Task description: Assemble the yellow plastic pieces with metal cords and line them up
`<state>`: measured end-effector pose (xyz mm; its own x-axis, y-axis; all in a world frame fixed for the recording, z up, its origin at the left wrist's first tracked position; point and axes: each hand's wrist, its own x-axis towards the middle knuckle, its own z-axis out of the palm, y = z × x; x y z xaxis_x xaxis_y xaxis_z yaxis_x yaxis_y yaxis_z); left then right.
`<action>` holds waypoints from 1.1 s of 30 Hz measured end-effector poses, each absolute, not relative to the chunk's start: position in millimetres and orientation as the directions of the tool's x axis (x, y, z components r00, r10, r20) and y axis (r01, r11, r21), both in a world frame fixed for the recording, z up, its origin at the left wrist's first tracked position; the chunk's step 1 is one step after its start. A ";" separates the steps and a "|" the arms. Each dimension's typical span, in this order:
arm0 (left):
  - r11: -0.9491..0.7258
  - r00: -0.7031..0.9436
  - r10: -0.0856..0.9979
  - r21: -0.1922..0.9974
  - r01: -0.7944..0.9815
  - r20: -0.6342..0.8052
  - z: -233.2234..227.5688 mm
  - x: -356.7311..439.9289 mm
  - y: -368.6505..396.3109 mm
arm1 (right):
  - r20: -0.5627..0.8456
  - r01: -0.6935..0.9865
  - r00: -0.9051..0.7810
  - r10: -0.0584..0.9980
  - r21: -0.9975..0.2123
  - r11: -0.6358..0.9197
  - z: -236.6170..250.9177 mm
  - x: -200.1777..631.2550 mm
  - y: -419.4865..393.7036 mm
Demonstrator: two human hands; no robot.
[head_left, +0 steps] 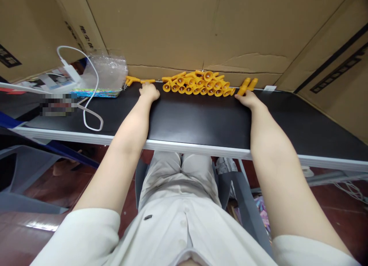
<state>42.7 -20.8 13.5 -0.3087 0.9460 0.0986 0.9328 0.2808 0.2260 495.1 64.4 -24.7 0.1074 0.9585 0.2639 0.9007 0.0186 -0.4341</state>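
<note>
At the back of the black table, my left hand [149, 92] has its fingers curled at an orange plastic piece [148, 81], mostly hidden by the hand. Farther right, my right hand [247, 99] has closed around the lower ends of two upright orange plastic pieces [245, 86] standing side by side. Between my hands lies a stacked pile of orange flared, funnel-like plastic pieces [196, 90], their round shiny openings facing me. Left of my left hand rests another orange piece [132, 80], with a small metal chain [125, 86] near it.
Cardboard walls [178, 32] rise right behind the table [198, 122]. At left lie a clear plastic bag [107, 72], colourful flat packs [99, 93] and a looped white cable [97, 76]. A small white piece [269, 88] sits at the back right.
</note>
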 end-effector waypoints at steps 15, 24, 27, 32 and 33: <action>0.255 -0.318 0.933 0.314 0.914 0.168 18.8 39.6 -17.2 | 0.148 0.886 0.178 0.973 -0.454 -0.093 -9.1 482.9 56.0; 0.140 -0.175 0.978 0.267 0.954 0.115 12.0 36.2 -9.4 | 0.278 0.864 0.313 0.908 -0.481 -0.151 17.2 467.5 17.7; 0.087 -0.127 0.982 0.259 0.962 0.143 9.2 35.4 -5.6 | 0.316 0.870 0.323 0.892 -0.470 -0.149 27.6 457.9 7.8; 0.045 -0.087 0.988 0.304 0.952 0.128 5.5 32.7 1.2 | 0.385 0.869 0.298 0.873 -0.489 -0.081 45.2 437.8 1.0; 0.048 -0.092 0.987 0.306 0.951 0.133 5.7 33.0 1.7 | 0.396 0.871 0.289 0.872 -0.487 -0.068 48.9 433.0 -0.3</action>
<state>33.0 1.7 5.7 -0.0923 0.9868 0.1332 0.9508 0.0476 0.3061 433.0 -0.3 48.9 0.2887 0.8718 0.3957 0.8710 -0.0675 -0.4866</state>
